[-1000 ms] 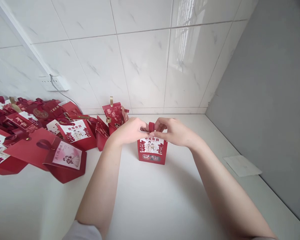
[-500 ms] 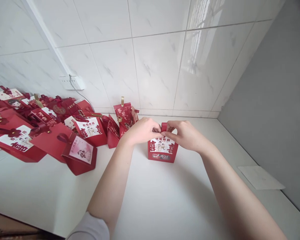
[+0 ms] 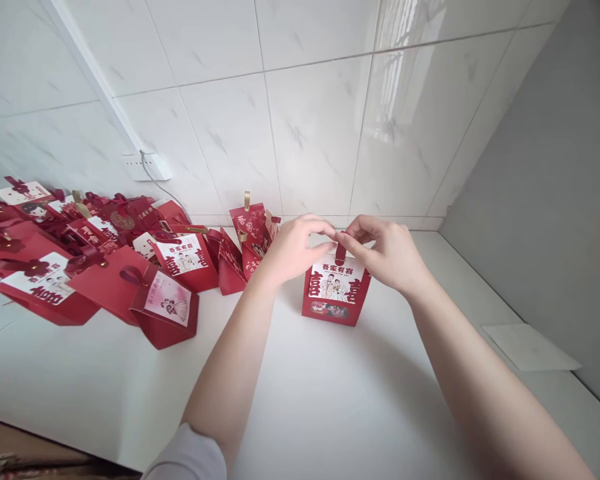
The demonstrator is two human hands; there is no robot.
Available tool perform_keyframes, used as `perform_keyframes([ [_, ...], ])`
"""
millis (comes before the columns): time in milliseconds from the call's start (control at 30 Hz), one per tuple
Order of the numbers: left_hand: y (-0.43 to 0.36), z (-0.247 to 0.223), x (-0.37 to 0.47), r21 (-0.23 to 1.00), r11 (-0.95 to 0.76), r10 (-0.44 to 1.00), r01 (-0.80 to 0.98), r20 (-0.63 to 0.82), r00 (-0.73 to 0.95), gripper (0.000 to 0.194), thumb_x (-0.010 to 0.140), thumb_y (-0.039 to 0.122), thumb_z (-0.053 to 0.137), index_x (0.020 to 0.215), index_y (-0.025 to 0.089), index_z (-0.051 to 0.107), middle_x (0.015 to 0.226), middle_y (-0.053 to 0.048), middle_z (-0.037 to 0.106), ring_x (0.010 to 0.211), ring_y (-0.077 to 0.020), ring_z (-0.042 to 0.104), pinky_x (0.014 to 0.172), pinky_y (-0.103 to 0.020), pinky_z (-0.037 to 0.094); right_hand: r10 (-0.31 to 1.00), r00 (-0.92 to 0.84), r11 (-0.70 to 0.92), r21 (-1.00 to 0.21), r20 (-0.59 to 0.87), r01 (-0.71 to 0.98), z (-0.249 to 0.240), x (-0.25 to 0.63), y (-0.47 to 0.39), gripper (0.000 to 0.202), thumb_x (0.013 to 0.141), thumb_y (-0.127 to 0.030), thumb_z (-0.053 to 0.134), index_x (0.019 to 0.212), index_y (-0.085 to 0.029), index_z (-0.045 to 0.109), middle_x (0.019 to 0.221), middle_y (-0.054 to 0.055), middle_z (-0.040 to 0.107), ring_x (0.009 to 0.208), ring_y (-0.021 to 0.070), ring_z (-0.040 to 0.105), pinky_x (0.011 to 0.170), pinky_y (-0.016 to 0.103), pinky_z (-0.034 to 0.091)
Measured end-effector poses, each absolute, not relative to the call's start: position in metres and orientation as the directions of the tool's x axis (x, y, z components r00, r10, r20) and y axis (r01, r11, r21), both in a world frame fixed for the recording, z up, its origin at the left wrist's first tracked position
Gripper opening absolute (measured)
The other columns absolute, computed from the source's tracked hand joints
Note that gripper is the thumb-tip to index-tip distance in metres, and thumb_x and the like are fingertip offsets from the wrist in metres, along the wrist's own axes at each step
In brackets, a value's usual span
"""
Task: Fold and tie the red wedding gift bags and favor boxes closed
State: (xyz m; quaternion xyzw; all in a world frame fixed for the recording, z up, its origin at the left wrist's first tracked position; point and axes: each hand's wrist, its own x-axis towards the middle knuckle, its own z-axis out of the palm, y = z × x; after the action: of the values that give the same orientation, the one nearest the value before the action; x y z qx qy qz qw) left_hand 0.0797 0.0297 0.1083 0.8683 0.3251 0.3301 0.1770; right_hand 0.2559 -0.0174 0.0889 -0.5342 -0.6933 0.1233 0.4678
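A red gift box (image 3: 329, 313) with a white label of a cartoon couple and red characters stands upright on the white table. A dark red ribbon loop (image 3: 340, 254) rises from its top. My right hand (image 3: 386, 252) pinches the ribbon's upper end between thumb and fingers. On the other side, my left hand (image 3: 300, 248) has its index fingertip close against the ribbon and the right thumb, with a gap between its own index finger and thumb. Whether the left fingertips touch the ribbon is hard to see.
Many red gift boxes (image 3: 165, 300) with ribbons crowd the table's left side. A patterned red box (image 3: 250, 223) stands by the tiled wall. A flat white sheet (image 3: 533, 347) lies at the right, beside a grey panel (image 3: 545, 200). A socket strip (image 3: 147, 167) with a cable is on the wall.
Both hands have risen slightly, and the ribbon now stands taller above the box. My left fingers have come apart from their pinch. The view has shifted a little.
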Motion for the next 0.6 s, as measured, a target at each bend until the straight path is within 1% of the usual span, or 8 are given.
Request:
perform_keyframes([
  [100, 0.028, 0.113, 0.078, 0.539, -0.716, 0.695, 0.444, 0.496, 0.520, 0.026, 0.089, 0.016, 0.049, 0.102, 0.024, 0.070, 0.116, -0.001, 0.066, 0.103, -0.0148, 0.060, 0.089, -0.028, 0.044, 0.873, 0.182, 0.266, -0.755, 0.452, 0.599, 0.089, 0.260, -0.016, 0.017, 0.083, -0.027, 0.052, 0.067, -0.021, 0.047, 0.057, 0.002, 0.063, 0.052, 0.0165, 0.058, 0.054, 0.029, 0.041],
  [167, 0.026, 0.117, 0.077, 0.569, -0.678, 0.732, 0.465, 0.463, 0.501, 0.026, 0.091, 0.021, 0.048, 0.106, 0.023, 0.069, 0.113, -0.002, 0.068, 0.101, -0.0160, 0.060, 0.086, -0.028, 0.045, 0.912, 0.209, 0.225, -0.855, 0.354, 0.468, 0.089, 0.264, -0.015, 0.010, 0.081, -0.023, 0.051, 0.074, -0.021, 0.045, 0.060, 0.002, 0.064, 0.052, 0.0174, 0.061, 0.055, 0.030, 0.045],
  [200, 0.024, 0.119, 0.076, 0.582, -0.653, 0.753, 0.484, 0.432, 0.496, 0.025, 0.092, 0.025, 0.048, 0.106, 0.023, 0.069, 0.110, -0.002, 0.069, 0.099, -0.0169, 0.061, 0.085, -0.029, 0.045, 0.934, 0.187, 0.217, -0.899, 0.305, 0.381, 0.089, 0.266, -0.015, 0.008, 0.080, -0.022, 0.052, 0.080, -0.021, 0.044, 0.065, 0.002, 0.066, 0.055, 0.0181, 0.064, 0.058, 0.031, 0.047],
  [267, 0.022, 0.122, 0.074, 0.603, -0.594, 0.796, 0.532, 0.346, 0.497, 0.028, 0.093, 0.036, 0.048, 0.105, 0.022, 0.069, 0.106, -0.003, 0.070, 0.095, -0.0188, 0.061, 0.081, -0.029, 0.045, 0.968, 0.097, 0.206, -0.955, 0.230, 0.213, 0.091, 0.267, -0.015, 0.018, 0.080, -0.022, 0.054, 0.094, -0.022, 0.042, 0.077, 0.002, 0.069, 0.062, 0.0187, 0.068, 0.066, 0.033, 0.051],
  [333, 0.021, 0.122, 0.073, 0.614, -0.543, 0.821, 0.573, 0.247, 0.514, 0.037, 0.092, 0.046, 0.045, 0.105, 0.021, 0.069, 0.104, -0.004, 0.070, 0.094, -0.0208, 0.062, 0.077, -0.029, 0.046, 0.979, 0.002, 0.202, -0.971, 0.204, 0.126, 0.093, 0.268, -0.016, 0.027, 0.082, -0.025, 0.053, 0.106, -0.023, 0.041, 0.089, 0.003, 0.070, 0.068, 0.0181, 0.069, 0.072, 0.035, 0.053],
  [400, 0.023, 0.120, 0.072, 0.611, -0.518, 0.825, 0.598, 0.173, 0.538, 0.044, 0.090, 0.054, 0.045, 0.107, 0.020, 0.068, 0.107, -0.006, 0.070, 0.095, -0.0228, 0.063, 0.075, -0.029, 0.046, 0.974, -0.031, 0.225, -0.966, 0.223, 0.128, 0.094, 0.268, -0.016, 0.030, 0.084, -0.027, 0.051, 0.112, -0.024, 0.041, 0.095, 0.003, 0.068, 0.070, 0.0170, 0.068, 0.075, 0.035, 0.053],
  [500, 0.028, 0.110, 0.075, 0.589, -0.504, 0.826, 0.631, 0.117, 0.551, 0.057, 0.081, 0.063, 0.053, 0.117, 0.020, 0.064, 0.116, -0.010, 0.067, 0.101, -0.0262, 0.063, 0.075, -0.029, 0.046, 0.952, 0.017, 0.297, -0.933, 0.307, 0.202, 0.093, 0.271, -0.014, 0.031, 0.086, -0.028, 0.049, 0.115, -0.023, 0.043, 0.095, 0.004, 0.066, 0.072, 0.0171, 0.066, 0.075, 0.036, 0.053],
  [600, 0.028, 0.097, 0.088, 0.565, -0.496, 0.829, 0.659, 0.084, 0.552, 0.074, 0.071, 0.069, 0.061, 0.128, 0.021, 0.056, 0.127, -0.012, 0.061, 0.110, -0.0299, 0.060, 0.076, -0.029, 0.046, 0.889, 0.133, 0.354, -0.840, 0.439, 0.411, 0.088, 0.277, -0.010, 0.033, 0.083, -0.020, 0.046, 0.116, -0.023, 0.046, 0.104, 0.006, 0.063, 0.082, 0.0191, 0.064, 0.075, 0.036, 0.051],
])
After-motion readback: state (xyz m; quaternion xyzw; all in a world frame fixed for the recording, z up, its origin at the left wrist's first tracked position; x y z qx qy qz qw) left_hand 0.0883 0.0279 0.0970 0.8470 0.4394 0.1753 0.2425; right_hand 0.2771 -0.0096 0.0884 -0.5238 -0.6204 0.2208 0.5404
